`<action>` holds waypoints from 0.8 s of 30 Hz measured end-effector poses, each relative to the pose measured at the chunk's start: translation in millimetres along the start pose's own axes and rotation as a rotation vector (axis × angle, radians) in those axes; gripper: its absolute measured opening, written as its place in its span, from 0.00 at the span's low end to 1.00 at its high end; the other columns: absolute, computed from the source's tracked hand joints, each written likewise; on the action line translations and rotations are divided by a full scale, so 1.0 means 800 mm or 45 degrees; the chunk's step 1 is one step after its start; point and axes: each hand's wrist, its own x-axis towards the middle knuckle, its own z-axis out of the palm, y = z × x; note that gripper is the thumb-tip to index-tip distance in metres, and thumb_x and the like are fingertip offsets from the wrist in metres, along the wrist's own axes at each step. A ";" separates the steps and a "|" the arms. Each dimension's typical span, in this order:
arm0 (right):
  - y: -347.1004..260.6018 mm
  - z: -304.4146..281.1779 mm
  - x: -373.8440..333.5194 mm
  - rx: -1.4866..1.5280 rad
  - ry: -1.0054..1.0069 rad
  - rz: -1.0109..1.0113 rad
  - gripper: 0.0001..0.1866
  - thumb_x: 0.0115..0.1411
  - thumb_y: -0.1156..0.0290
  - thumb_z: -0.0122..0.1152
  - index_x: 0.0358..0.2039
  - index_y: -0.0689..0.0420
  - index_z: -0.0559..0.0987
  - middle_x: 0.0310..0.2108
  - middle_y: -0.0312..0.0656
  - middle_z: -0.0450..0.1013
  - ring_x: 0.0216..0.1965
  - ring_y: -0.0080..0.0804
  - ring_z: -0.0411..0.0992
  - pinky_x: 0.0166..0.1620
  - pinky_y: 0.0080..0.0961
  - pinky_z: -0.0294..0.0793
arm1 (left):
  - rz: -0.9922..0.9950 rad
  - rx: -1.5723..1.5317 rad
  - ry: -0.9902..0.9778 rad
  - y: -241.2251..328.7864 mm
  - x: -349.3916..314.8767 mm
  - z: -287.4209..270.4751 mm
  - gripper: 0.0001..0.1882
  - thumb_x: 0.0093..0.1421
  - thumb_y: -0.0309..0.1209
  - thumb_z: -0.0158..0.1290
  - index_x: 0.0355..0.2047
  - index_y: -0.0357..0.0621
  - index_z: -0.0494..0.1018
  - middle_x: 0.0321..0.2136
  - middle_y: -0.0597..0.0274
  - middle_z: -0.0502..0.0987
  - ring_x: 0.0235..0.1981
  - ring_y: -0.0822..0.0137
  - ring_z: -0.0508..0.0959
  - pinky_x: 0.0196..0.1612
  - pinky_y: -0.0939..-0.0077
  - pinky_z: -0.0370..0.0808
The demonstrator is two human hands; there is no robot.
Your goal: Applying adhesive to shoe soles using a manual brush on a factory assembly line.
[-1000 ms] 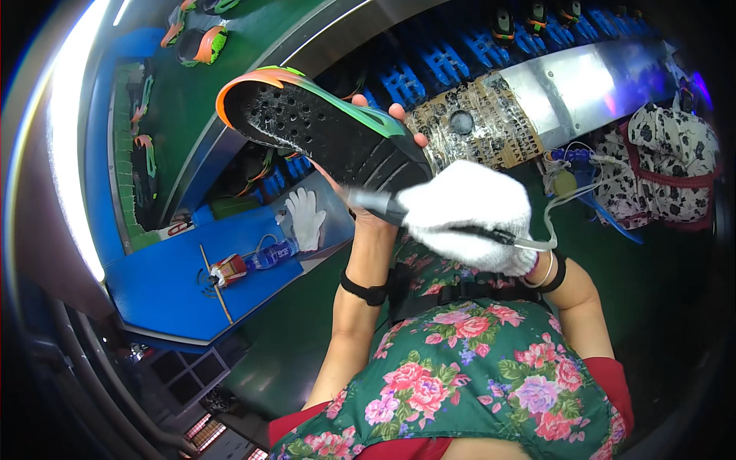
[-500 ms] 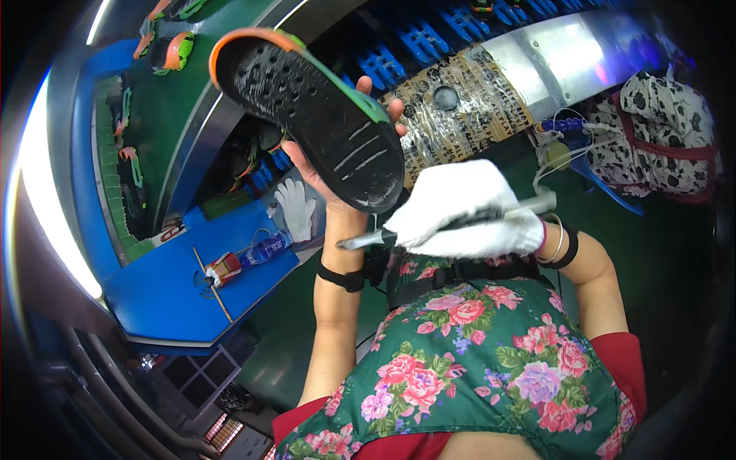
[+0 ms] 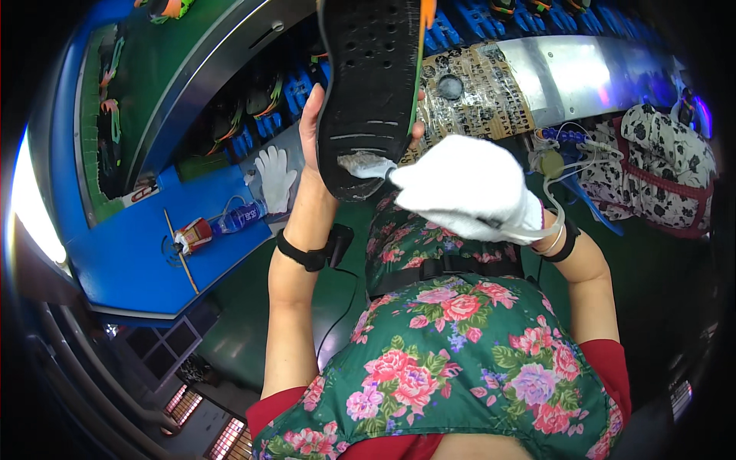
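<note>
My bare left hand (image 3: pixel 310 130) grips a black shoe sole (image 3: pixel 372 100) from underneath, thumb on one edge and fingertips on the other. The sole has holes toward its far end, slots near the heel, and an orange and green rim. In a white glove, my right hand (image 3: pixel 468 188) is closed around a brush (image 3: pixel 366 164). The pale bristles press on the heel part of the sole, where a wet, shiny smear shows. A clear hose (image 3: pixel 558 201) leads from behind the glove; most of the brush handle is hidden.
A blue table (image 3: pixel 123 264) on the left carries a bottle (image 3: pixel 239 218), a red can (image 3: pixel 193 235), a stick and a white glove (image 3: pixel 274 178). Ahead, a conveyor with blue holders (image 3: pixel 468 21) curves past a metal ledge (image 3: pixel 556 73) partly covered in taped cardboard (image 3: pixel 479 96). A floral bag (image 3: pixel 659 165) sits right.
The sole has turned more upright and shifted toward the far edge of view. My right hand has brought the brush from below the heel up onto the sole's surface.
</note>
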 end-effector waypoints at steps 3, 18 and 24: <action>0.002 0.002 0.002 0.004 -0.124 -0.141 0.17 0.57 0.74 0.69 0.48 0.51 0.85 0.44 0.39 0.82 0.37 0.36 0.79 0.40 0.32 0.80 | -0.017 0.140 0.159 0.005 -0.005 0.002 0.52 0.62 0.67 0.46 0.70 0.34 0.55 0.60 0.33 0.64 0.47 0.39 0.75 0.48 0.50 0.79; 0.042 -0.059 0.063 -0.226 0.289 0.089 0.12 0.53 0.79 0.72 0.40 0.58 0.86 0.39 0.44 0.83 0.38 0.36 0.81 0.42 0.30 0.80 | 0.003 -0.034 0.187 -0.034 -0.017 -0.009 0.42 0.70 0.61 0.35 0.67 0.35 0.61 0.56 0.35 0.74 0.49 0.36 0.80 0.53 0.47 0.82; 0.024 -0.032 0.061 -0.635 0.138 -0.068 0.15 0.55 0.76 0.67 0.45 0.53 0.84 0.39 0.43 0.81 0.37 0.44 0.78 0.39 0.35 0.79 | 0.126 -0.433 0.241 -0.034 -0.022 -0.011 0.41 0.70 0.61 0.37 0.67 0.37 0.62 0.56 0.36 0.75 0.52 0.32 0.78 0.54 0.38 0.79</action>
